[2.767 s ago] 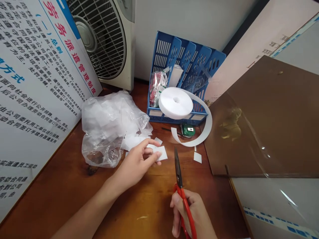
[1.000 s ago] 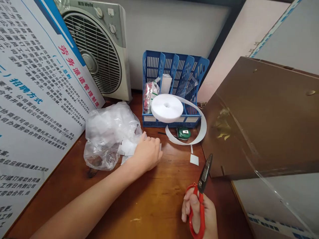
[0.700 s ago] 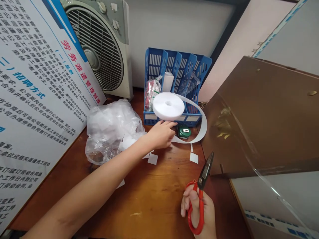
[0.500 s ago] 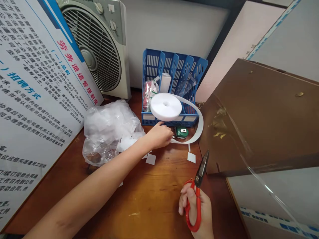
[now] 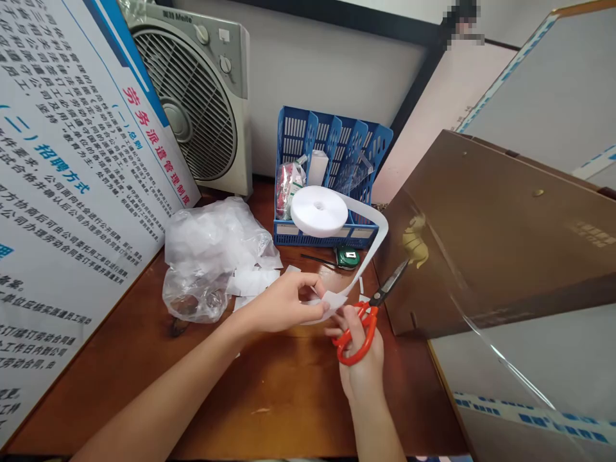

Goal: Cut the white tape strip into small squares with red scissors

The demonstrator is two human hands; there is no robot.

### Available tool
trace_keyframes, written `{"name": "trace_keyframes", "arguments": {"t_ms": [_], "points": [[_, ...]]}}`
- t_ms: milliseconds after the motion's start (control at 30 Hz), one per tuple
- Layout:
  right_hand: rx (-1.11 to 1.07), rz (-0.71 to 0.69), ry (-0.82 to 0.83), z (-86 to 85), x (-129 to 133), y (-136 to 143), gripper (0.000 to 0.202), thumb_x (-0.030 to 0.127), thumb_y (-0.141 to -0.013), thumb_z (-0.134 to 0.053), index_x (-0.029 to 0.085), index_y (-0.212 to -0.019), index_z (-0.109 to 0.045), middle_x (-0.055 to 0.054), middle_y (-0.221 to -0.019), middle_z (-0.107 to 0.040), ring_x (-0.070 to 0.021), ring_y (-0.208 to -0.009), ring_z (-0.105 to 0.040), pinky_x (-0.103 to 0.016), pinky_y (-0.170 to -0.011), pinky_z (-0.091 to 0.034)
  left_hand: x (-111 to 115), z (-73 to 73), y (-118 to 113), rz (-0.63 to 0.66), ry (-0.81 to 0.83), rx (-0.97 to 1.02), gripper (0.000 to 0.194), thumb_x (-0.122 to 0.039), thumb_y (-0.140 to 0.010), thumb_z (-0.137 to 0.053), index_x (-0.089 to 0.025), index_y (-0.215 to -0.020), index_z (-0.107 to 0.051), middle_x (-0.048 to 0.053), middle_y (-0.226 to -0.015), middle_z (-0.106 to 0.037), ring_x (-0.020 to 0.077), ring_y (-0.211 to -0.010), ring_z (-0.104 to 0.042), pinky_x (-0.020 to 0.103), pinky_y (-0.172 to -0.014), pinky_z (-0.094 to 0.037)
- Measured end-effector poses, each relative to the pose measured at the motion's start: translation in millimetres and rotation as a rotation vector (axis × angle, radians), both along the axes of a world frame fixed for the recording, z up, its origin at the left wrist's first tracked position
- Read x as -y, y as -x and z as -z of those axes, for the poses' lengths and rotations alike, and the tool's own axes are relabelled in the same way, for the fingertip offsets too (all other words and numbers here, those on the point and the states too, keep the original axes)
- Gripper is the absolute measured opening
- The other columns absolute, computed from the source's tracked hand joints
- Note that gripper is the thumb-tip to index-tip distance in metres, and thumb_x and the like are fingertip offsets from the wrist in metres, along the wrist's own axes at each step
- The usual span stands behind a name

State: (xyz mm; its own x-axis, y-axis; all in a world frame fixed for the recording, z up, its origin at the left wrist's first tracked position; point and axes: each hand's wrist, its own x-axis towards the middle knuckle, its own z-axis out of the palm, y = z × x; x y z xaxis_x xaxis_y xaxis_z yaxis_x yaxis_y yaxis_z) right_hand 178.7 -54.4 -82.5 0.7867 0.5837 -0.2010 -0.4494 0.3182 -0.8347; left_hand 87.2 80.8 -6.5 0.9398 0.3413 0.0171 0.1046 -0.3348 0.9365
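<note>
My left hand pinches the free end of a wide white tape between thumb and fingers, with a small white piece lying against it there. From that end the tape curves up to its roll, which rests on the front of a blue file rack. Red-handled scissors are in my right hand, their dark blades pointing up and right, away from the tape. That hand is just below and right of the left one, its fingertips near the strip's lower edge.
A green tape measure lies before the rack. To the left are cut white pieces and a crumpled clear plastic bag. A box fan stands behind, a printed board leans at left, and a brown panel at right.
My left hand has come nearer, drawing the tape's end toward me and straightening its loop. The right hand with the scissors has moved up and left, close to the left hand.
</note>
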Motion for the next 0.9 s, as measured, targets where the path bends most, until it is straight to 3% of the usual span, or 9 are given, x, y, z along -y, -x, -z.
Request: {"name": "trace_keyframes", "arguments": {"t_ms": [67,133,267,367,500,600,733,800,900], "points": [[0.002,-0.028,-0.052,-5.9,-9,1,0.035,0.033,-0.073,-0.085,0.020,-0.077,-0.052,0.005,-0.080,-0.059,-0.0126,-0.071,-0.063,-0.023,-0.061,-0.057,-5,3.7,4,-0.025,0.075,-0.001,0.011,-0.026,-0.086,-0.064,-0.017,-0.081,-0.060,0.002,-0.085,-0.068,0.0150,-0.075,-0.063,0.024,-0.066,-0.047],[0.007,-0.054,-0.096,-9.3,-16,0,0.038,0.028,-0.069,-0.086,0.021,-0.075,-0.049,0.006,-0.078,-0.056,-0.0125,-0.073,-0.063,-0.023,-0.061,-0.056,-12,5.3,7,-0.074,0.089,0.030,0.012,-0.024,-0.085,-0.065,-0.017,-0.079,-0.058,0.005,-0.103,-0.068,0.0172,-0.087,-0.065,0.025,-0.073,-0.049],[0.033,-0.068,-0.102,-10.4,-26,-10,0.038,0.025,-0.070,-0.085,0.021,-0.077,-0.048,0.002,-0.082,-0.064,-0.0159,-0.080,-0.067,-0.021,-0.058,-0.054,-23,7.3,11,-0.216,0.054,0.122,0.012,-0.021,-0.084,-0.064,-0.018,-0.078,-0.055,0.007,-0.124,-0.064,0.0215,-0.110,-0.061,0.029,-0.087,-0.049],[0.063,-0.045,-0.072,-9.0,-33,-13,0.036,0.026,-0.072,-0.085,0.020,-0.077,-0.049,0.001,-0.084,-0.064,-0.0176,-0.081,-0.069,-0.021,-0.055,-0.054,-27,11.9,12,-0.250,0.062,0.107,0.012,-0.026,-0.087,-0.063,-0.018,-0.081,-0.055,0.004,-0.106,-0.068,0.0190,-0.094,-0.064,0.028,-0.079,-0.049],[0.117,-0.016,-0.055,-6.2,-39,-10,0.035,0.026,-0.074,-0.084,0.019,-0.076,-0.050,0.006,-0.079,-0.054,-0.0085,-0.058,-0.059,-0.021,-0.050,-0.053,-21,19.2,14,-0.215,0.066,0.044,0.015,-0.029,-0.086,-0.066,-0.018,-0.080,-0.057,0.000,-0.081,-0.064,0.0156,-0.073,-0.059,0.026,-0.066,-0.045],[0.156,-0.008,-0.048,-2.6,-38,-8,0.036,0.026,-0.073,-0.084,0.020,-0.075,-0.049,0.006,-0.077,-0.052,-0.0089,-0.058,-0.058,-0.022,-0.049,-0.052,-15,23.3,16,-0.159,0.073,0.059,0.012,-0.025,-0.084,-0.067,-0.018,-0.077,-0.059,0.004,-0.100,-0.068,0.0193,-0.091,-0.063,0.030,-0.081,-0.049],[0.253,0.097,0.013,2.9,-33,-8,0.037,0.026,-0.074,-0.085,0.020,-0.075,-0.048,0.006,-0.079,-0.056,-0.0092,-0.053,-0.062,-0.023,-0.050,-0.053,-14,22.9,20,-0.200,0.140,0.133,0.010,-0.022,-0.084,-0.065,-0.018,-0.077,-0.059,0.009,-0.134,-0.058,0.0261,-0.126,-0.055,0.038,-0.105,-0.043],[0.299,0.151,0.046,4.1,-30,-9,0.038,0.025,-0.074,-0.085,0.019,-0.075,-0.048,0.006,-0.080,-0.058,-0.0072,-0.047,-0.060,-0.021,-0.047,-0.050,-16,18.0,23,-0.211,0.131,0.138,0.009,-0.023,-0.085,-0.063,-0.018,-0.078,-0.058,0.010,-0.138,-0.056,0.0271,-0.131,-0.052,0.041,-0.109,-0.041],[0.321,0.161,0.054,3.2,-27,-9,0.038,0.027,-0.074,-0.085,0.019,-0.073,-0.047,0.006,-0.080,-0.058,-0.0066,-0.044,-0.059,-0.019,-0.044,-0.047,-20,8.0,33,-0.142,-0.025,0.059,0.011,-0.023,-0.084,-0.066,-0.019,-0.076,-0.059,0.008,-0.140,-0.056,0.0274,-0.135,-0.048,0.043,-0.115,-0.034]]}}
